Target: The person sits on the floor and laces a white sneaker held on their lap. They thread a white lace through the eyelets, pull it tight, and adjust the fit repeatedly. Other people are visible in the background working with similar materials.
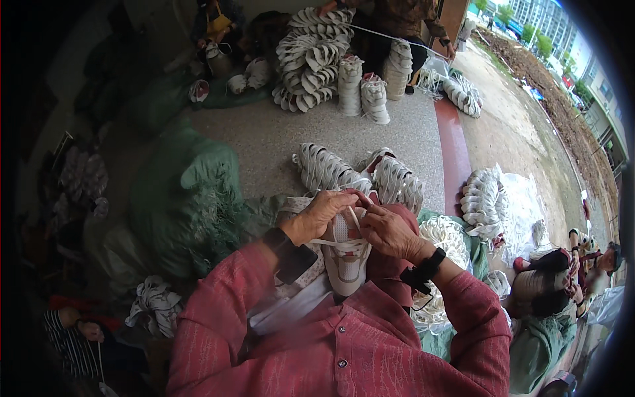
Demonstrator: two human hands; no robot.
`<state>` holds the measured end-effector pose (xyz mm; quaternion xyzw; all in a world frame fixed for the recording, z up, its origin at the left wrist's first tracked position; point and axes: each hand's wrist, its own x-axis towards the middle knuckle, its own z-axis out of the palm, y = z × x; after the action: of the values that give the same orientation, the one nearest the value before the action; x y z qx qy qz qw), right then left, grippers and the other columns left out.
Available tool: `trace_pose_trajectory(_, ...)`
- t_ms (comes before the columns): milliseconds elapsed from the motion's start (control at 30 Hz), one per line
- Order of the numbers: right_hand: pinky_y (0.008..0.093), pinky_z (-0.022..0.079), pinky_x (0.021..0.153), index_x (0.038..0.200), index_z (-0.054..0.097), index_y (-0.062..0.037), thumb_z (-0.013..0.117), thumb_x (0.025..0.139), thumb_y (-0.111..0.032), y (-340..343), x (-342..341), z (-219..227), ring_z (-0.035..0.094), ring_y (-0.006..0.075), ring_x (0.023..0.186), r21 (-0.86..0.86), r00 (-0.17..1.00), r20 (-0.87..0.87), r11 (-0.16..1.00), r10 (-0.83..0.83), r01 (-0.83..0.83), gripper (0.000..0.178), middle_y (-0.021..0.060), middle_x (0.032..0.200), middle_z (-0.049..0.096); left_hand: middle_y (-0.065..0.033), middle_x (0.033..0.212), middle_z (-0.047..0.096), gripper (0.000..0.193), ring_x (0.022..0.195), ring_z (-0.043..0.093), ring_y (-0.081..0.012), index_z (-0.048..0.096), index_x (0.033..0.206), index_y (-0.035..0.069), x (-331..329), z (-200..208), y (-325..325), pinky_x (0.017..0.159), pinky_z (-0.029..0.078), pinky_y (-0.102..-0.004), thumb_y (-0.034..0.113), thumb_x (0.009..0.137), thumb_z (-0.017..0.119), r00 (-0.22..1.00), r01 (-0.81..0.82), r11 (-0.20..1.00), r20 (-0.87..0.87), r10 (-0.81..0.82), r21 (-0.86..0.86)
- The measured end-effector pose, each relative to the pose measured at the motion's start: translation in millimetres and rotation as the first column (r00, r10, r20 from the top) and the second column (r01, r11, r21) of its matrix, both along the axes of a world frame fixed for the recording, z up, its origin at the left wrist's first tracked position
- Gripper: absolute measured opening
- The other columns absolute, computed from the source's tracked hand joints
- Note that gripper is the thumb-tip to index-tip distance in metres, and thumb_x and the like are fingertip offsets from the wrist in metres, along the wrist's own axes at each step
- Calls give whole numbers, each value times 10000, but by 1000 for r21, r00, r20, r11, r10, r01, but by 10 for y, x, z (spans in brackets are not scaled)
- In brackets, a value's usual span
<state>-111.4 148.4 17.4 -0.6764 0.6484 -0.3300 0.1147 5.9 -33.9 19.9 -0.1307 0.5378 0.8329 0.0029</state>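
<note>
Speckled floor (397,126) stretches toward twelve o'clock beyond the white shoe upper (347,268), near six, apparently part-laced with its top section remaining, left grip (324,210) closed on its reddish collar, right grip (389,231) seemingly pinching the lace (353,214).

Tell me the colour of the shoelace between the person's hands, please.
The shoelace is off-white, showing best in the head view.

Wearer's two hands (322,213) (391,233), one held shoe (347,272), two wristbands (433,262)

Green sack (165,205), brown earth (530,69), tall buildings (537,18)
</note>
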Motion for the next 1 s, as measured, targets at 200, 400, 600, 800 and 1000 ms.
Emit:
trace_pose_trajectory(200, 401, 500, 800, 989, 617, -42, 621, 923, -239, 2, 135, -8, 614, 313, 885, 37, 990, 51, 991, -130, 128, 207, 122, 973, 594, -7, 827, 601, 424, 771, 556, -83, 676, 948, 31, 391, 140, -161, 729, 440, -238, 433, 1002, 551, 956, -266, 655, -282, 84, -708)
trace_pose_trajectory(400, 291, 470, 672, 1009, 600, -37, 499, 1020, -255, 225, 181, 156, 588, 171, 751, 63, 647, 754, 993, -110, 96, 240, 43, 847, 571, -71, 972, 607, 566, 802, 567, -123, 565, 1254, 21, 1318, 239, -99, 653, 459, -271, 525, 1016, 463, 864, 302, 902, 312, -396, 308)
trace_pose_trajectory(600, 264, 325, 497, 763, 435, -146, 461, 1038, -361, 999, -118, 498, 377, 75, 526, 37, 181, 976, 915, -119, 402, 350, -40, 627, 396, -20, 787, 507, 432, 642, 459, -116, 477, 1310, 20, 1325, -185, -100, 577, 410, -251, 359, 1043, 483, 976, -201, 671, 91, 196, 714)
trace_pose_trajectory(800, 248, 209, 401, 604, 388, -193, 475, 1038, -352, 2148, -568, 92, 255, 70, 408, 162, -132, 986, 745, -101, 647, 470, -74, 525, 312, 12, 733, 433, 162, 642, 438, -95, 552, 1114, 28, 2005, -394, -1191, 578, 392, -242, 150, 1048, 467, 717, -369, 512, -112, 688, 776)
trace_pose_trajectory(1000, 341, 478, 506, 719, 606, -9, 591, 941, -294, 2611, -634, -632, 615, 211, 503, 509, 390, -222, 234, -894, 828, 362, 86, 550, 566, -25, 830, 555, 198, 778, 550, -140, 611, 1088, 53, 3159, -135, -1890, 732, 489, -282, 224, 1028, 531, 485, -692, 440, -83, 870, 573)
